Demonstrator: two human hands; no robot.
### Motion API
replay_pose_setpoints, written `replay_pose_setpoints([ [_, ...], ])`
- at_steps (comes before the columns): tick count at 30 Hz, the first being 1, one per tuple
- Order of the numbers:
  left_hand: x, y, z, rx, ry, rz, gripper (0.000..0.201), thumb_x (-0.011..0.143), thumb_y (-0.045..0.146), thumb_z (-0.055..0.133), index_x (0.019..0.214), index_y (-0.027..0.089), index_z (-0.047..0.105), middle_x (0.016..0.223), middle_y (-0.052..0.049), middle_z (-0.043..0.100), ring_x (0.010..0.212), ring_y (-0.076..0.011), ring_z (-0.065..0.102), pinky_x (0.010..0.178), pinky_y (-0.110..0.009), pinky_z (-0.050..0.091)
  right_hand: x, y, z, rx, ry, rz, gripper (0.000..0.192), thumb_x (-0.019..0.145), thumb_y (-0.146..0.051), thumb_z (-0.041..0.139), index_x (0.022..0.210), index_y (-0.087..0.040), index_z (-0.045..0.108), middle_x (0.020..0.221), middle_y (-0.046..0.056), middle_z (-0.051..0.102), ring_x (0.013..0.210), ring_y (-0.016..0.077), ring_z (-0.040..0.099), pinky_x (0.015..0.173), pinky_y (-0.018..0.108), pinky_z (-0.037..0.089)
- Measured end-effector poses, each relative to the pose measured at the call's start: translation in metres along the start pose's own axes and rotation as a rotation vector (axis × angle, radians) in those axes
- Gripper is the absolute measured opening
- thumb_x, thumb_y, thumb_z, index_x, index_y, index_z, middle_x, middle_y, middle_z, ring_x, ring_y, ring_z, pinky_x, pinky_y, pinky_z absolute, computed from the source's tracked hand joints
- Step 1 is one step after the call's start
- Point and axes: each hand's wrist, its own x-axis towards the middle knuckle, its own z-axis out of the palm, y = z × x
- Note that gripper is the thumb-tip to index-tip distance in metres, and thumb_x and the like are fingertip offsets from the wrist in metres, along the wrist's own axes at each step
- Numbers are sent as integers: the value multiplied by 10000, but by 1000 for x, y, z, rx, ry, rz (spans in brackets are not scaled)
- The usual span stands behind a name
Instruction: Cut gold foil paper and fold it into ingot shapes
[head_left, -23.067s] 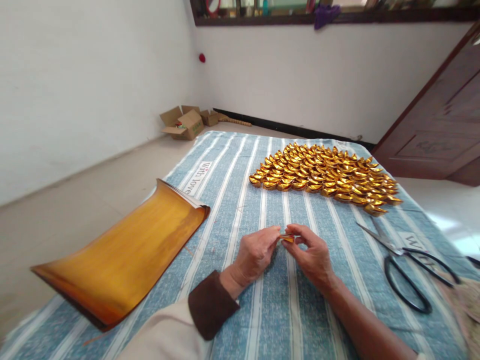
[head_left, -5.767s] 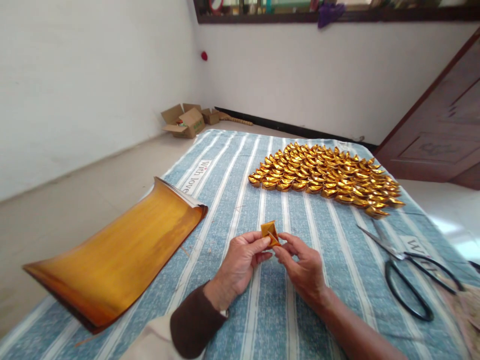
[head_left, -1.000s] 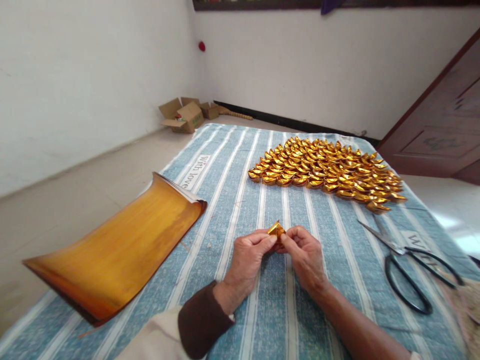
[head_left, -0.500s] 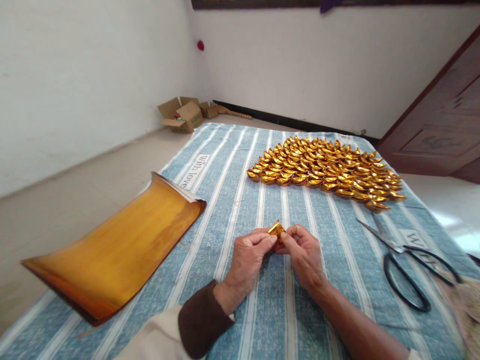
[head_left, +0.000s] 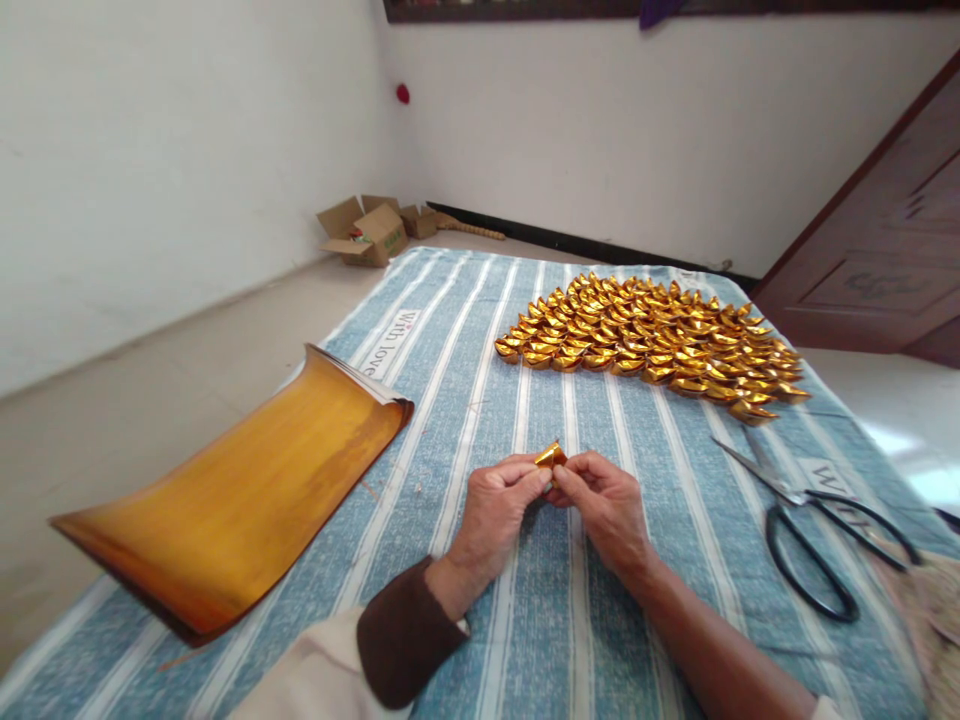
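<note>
Lower centre of frame: left hand (head_left: 496, 518) and right hand (head_left: 606, 512) raised together, fingertips pinching a small gold paper piece (head_left: 550, 456) between them above the striped cloth (head_left: 465, 400). Upper left on cloth, printed "With love" (head_left: 393, 343).

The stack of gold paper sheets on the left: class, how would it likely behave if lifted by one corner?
The stack of gold paper sheets would probably flop and fan apart, since its far edge already curls up. It looks thin, so likely light and easily creased.
</note>
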Motion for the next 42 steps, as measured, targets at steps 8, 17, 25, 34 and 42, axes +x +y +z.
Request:
replay_pose_setpoints([
  [8,3,-2,-3,-106,-94,-55,181,730,279,675,614,151,734,756,-56,661,775,-195,587,766,-295,438,5,-6,-10,-79,-92,44,276,741,-442,699,675,-178,652,543,6,654,499,128,595,523,248,483],
  [17,5,-4,-3,-151,-112,-99,155,703,265,696,698,118,743,818,-76,683,800,-194,584,770,-299,420,7,-8,-13,-108,-130,55,275,746,-440,691,686,-174,655,537,-3,642,500,123,598,527,241,499],
  [25,5,-8,-2,-188,-25,-125,168,699,260,690,611,117,692,618,-20,602,620,-125,492,639,-267,363,3,1,-14,-178,-137,-97,232,859,-405,579,832,-181,632,711,9,679,616,142,666,602,256,531],
  [34,5,-3,-2,-235,-77,-172,154,678,258,722,686,104,733,729,-64,678,704,-158,557,723,-288,399,3,5,-14,-259,-110,-117,233,880,-395,549,791,-186,603,652,-6,643,572,135,645,577,249,518],
  [42,7,-8,-2,-303,-81,-218,136,645,234,740,638,101,710,669,-47,653,655,-132,541,683,-265,399,2,6,-8,-257,-59,-142,185,873,-350,559,779,-193,590,632,-19,627,551,124,631,555,237,504],
])
